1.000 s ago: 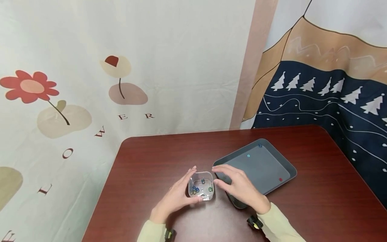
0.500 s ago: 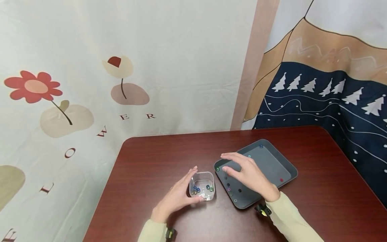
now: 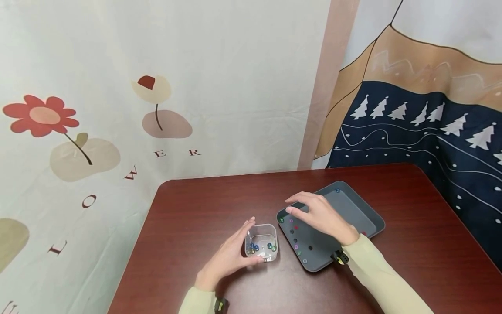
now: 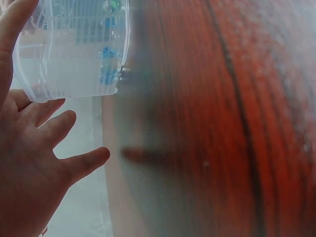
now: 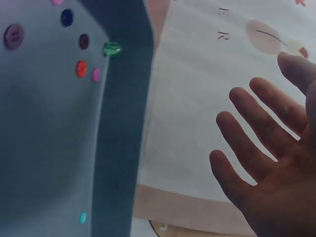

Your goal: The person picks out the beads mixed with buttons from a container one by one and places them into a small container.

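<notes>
A clear plastic container point(image 3: 260, 239) stands on the table with several blue and green marbles point(image 3: 252, 247) at its bottom. My left hand point(image 3: 230, 254) holds it from the left, thumb at the near side and fingers around the far side; in the left wrist view the other fingers spread below the container point(image 4: 74, 74). Over the left part of a grey tray point(image 3: 358, 213) hovers my right hand point(image 3: 323, 218), fingers spread and nothing held. A green marble point(image 5: 112, 49) lies in the tray's corner, and a blue marble point(image 3: 337, 190) at its far end.
Several small buttons lie in the tray, among them a purple button point(image 5: 14, 36), a red button point(image 5: 81, 68) and a turquoise button point(image 5: 83, 217). The reddish-brown table point(image 3: 208, 205) ends at a printed curtain point(image 3: 243, 109) behind.
My right hand has moved from beside the container to over the tray, uncovering the green marble and buttons there. The marbles in the container have shifted. My left hand has stayed put.
</notes>
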The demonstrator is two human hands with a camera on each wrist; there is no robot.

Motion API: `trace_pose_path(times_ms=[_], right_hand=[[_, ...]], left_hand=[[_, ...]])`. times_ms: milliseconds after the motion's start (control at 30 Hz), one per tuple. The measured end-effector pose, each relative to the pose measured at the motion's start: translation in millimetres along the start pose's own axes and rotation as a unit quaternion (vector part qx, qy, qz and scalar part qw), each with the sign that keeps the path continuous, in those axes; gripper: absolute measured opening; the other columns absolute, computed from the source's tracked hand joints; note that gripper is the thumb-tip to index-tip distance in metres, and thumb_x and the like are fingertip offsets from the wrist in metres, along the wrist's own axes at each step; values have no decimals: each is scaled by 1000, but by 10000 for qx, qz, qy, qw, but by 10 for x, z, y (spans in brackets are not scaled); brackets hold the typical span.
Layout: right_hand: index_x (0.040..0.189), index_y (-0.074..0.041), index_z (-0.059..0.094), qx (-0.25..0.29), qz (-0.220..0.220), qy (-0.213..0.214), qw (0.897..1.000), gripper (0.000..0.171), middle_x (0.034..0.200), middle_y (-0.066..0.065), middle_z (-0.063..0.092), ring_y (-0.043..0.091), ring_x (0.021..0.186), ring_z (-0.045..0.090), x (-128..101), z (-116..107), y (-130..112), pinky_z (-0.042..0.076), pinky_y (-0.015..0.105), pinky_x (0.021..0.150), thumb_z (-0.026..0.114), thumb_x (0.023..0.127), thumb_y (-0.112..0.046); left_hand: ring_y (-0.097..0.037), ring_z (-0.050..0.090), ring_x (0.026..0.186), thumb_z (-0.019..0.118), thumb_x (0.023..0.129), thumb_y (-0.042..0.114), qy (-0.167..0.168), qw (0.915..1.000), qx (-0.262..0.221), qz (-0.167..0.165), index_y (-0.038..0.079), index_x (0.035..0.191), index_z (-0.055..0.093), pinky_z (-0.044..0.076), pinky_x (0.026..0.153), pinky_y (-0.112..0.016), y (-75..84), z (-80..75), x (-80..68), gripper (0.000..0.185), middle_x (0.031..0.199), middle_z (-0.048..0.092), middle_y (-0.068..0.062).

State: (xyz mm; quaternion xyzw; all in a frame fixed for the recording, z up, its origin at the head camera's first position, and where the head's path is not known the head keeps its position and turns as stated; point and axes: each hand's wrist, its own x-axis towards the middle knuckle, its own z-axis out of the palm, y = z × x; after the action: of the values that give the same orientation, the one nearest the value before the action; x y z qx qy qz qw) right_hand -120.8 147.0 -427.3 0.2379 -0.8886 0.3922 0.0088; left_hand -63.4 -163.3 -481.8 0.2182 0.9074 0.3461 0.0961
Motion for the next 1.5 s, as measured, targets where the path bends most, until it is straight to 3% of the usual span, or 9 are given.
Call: trace_pose_path(times_ms=[400,567,667,867,1133,1367,1500], right_hand=[[123,-13,75,49,118,-955,9953,33,120,2,74,28,114,68,114,41,170,55,52,99,71,99,-35],[122,-10,76,127,167,-1352,9906,31,118,2,74,25,110,69,150,87,227,56,52,97,72,99,-30],[123,-10,75,136,225,-1517,9881,30,119,2,74,21,107,69,171,123,256,58,48,95,73,98,-26],[130,-10,72,116,379,-1947,9801,35,114,2,74,14,85,67,196,198,291,57,33,78,73,98,-22],[130,-13,72,-116,347,-1978,9796,35,127,4,71,12,87,60,232,261,328,51,29,71,74,97,-22],[131,-16,72,-120,572,-2082,9763,35,131,3,70,12,101,62,237,324,377,56,37,89,74,97,-23],[131,-17,72,-93,642,-2101,9755,34,130,1,70,12,100,61,228,355,400,55,37,90,74,97,-22]], left_hand=[[-26,31,153,85,80,55,65,10000,-3,35,16,164,31,34,118,-57,-6,28,9,107,170,28,4],[-25,30,153,85,80,56,93,9999,-22,67,16,163,32,34,118,-57,-7,30,14,107,169,28,4],[-26,30,153,84,80,57,93,9999,-23,87,16,163,32,34,118,-57,-8,29,20,107,170,28,4],[-26,30,153,84,80,58,101,9999,-28,95,15,164,31,33,118,-59,-18,27,18,107,170,28,2],[-26,29,153,83,80,59,104,9999,-15,106,15,164,31,33,118,-58,-27,24,16,108,170,28,1],[-27,29,153,82,80,59,82,9999,-35,101,15,164,31,33,117,-61,-25,25,13,108,170,28,-2],[-28,30,153,83,80,59,77,9999,-31,104,15,164,30,33,118,-60,-17,27,12,108,170,28,-3]])
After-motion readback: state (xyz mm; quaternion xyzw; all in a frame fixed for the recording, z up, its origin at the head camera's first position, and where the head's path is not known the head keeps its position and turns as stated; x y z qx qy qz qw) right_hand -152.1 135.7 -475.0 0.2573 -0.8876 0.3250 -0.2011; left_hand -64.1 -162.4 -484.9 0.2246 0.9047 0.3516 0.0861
